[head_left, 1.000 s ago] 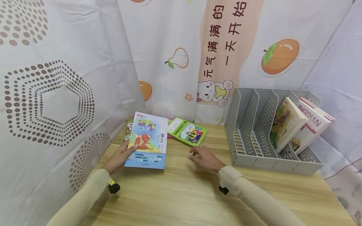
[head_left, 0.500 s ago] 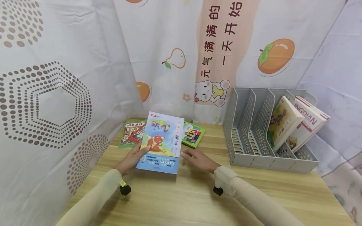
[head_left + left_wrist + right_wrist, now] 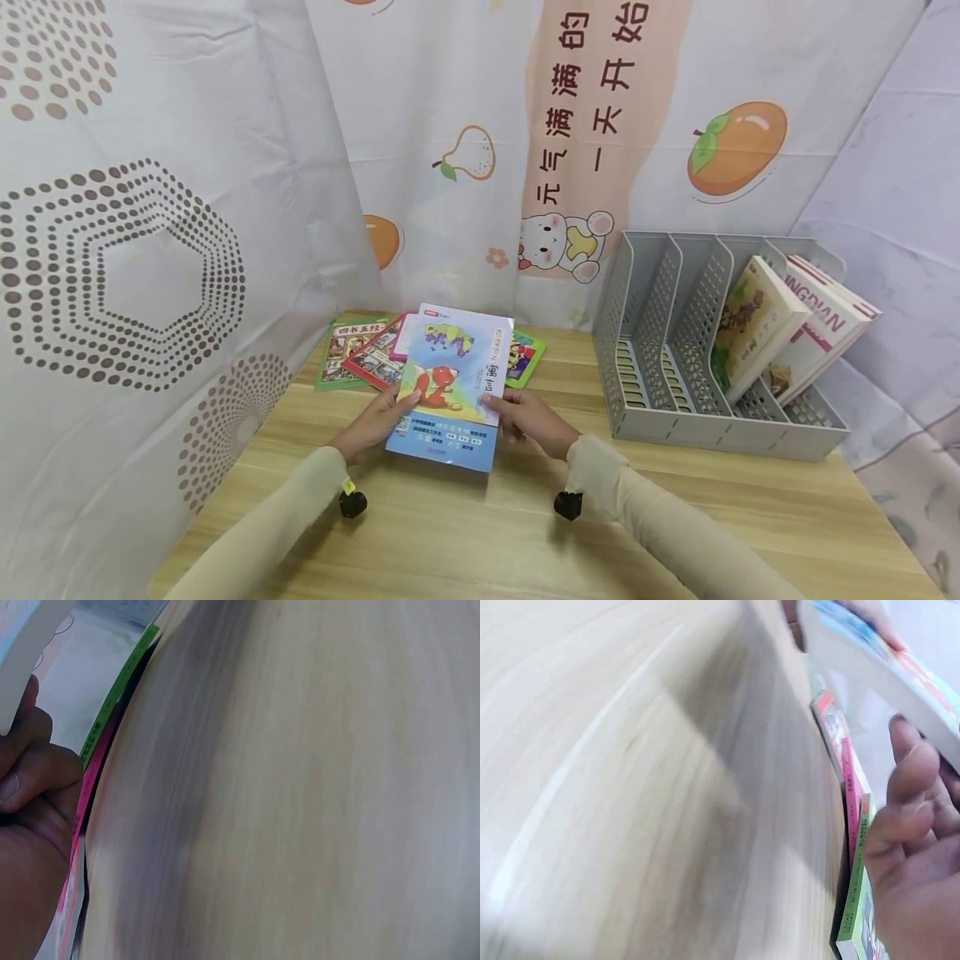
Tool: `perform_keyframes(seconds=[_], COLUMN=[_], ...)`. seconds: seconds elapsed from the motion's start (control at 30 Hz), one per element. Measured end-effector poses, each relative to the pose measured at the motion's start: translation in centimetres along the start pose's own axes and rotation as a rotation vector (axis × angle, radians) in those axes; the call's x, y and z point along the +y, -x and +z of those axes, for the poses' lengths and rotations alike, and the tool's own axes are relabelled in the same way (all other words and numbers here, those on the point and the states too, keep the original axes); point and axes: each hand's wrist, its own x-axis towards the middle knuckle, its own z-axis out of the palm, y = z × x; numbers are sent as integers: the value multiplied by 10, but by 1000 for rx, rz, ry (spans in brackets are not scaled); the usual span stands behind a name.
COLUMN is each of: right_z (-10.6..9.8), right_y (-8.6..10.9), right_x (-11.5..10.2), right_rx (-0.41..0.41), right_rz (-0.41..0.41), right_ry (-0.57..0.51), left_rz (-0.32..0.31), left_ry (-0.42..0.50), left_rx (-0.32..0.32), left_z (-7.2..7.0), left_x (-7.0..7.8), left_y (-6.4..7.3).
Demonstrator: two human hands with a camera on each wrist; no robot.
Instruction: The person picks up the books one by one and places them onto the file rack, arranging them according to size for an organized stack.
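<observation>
A blue-and-white children's book [image 3: 456, 375] with a red fox on its cover is held over the table between both hands. My left hand [image 3: 378, 421] grips its left edge, thumb on the cover; in the left wrist view its curled fingers [image 3: 37, 776] show below the book. On the opposite edge my right hand [image 3: 536, 423] pinches the book, thumb on the cover and fingers beneath. The right wrist view shows the book's page block [image 3: 885, 675] above those fingers. Behind it lie a green-edged book [image 3: 531, 354], a red-edged book [image 3: 372, 354] and another green-bordered book [image 3: 341, 357].
A grey perforated file rack [image 3: 727, 437] stands at the right on the wooden table [image 3: 480, 542]. Its right slots hold a tan book [image 3: 757, 325] and white-and-red thick books [image 3: 821, 321], leaning right. White printed curtains [image 3: 420, 75] close off the back and sides.
My left hand has carried the fox book to the right, uncovering the books at the back left. My right hand has come to the book and taken hold of its right edge.
</observation>
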Motion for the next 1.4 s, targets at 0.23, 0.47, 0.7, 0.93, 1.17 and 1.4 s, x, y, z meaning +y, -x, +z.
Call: perform_keyframes(seconds=[0.23,0.47,0.7,0.93,1.17,1.4], right_z=[-14,-25,-39,-61,-74,-89], right_y=[6,16,28,40,52,62], right_x=[-6,-9,-11,-4,-4,-1], right_rx=[-52,66,127,226,330,427], right_rz=[-35,-111,-175,-173,-231,-245], right_ry=[-17,85,119,161,310,337], left_rz=[-10,-68,-72,-66,-38,18], left_ry=[-55,-198,-231,-267,-286,-326], left_rx=[-56,-92,-90,-109,-134,-174], left_z=[17,23,29,45,62,80], left_x=[-3,-3,-3,-4,0,9], left_y=[-17,-32,-43,-58,-68,-81])
